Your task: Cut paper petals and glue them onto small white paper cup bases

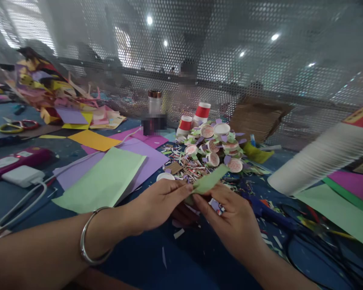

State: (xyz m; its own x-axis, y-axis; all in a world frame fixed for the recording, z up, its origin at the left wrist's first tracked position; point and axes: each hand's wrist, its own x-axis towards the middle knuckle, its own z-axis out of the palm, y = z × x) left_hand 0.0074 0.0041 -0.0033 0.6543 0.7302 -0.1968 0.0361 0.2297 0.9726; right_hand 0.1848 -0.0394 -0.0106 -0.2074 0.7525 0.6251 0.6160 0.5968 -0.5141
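Observation:
A strip of light green paper (211, 180) is pinched between my two hands above the blue table. My left hand (161, 202), with a silver bangle on its wrist, presses thumb and fingers on the strip's near end. The thumb and fingers of my right hand (230, 213) close on the same strip from the other side. Just beyond, paper cup pieces (213, 145) with green and purple paper bits lie heaped. Paper scraps (189, 171) are scattered around the heap. Part of the strip's lower end is hidden by my fingers.
Green sheet (99, 181) and purple sheet (151, 155) lie left. A tilted stack of paper cups (323, 149) rises on the right, near dark cables (308, 241). Scissors (18, 126), a magenta device (21, 159) and a white charger (23, 176) are at far left. Behind stands a perforated screen (211, 52).

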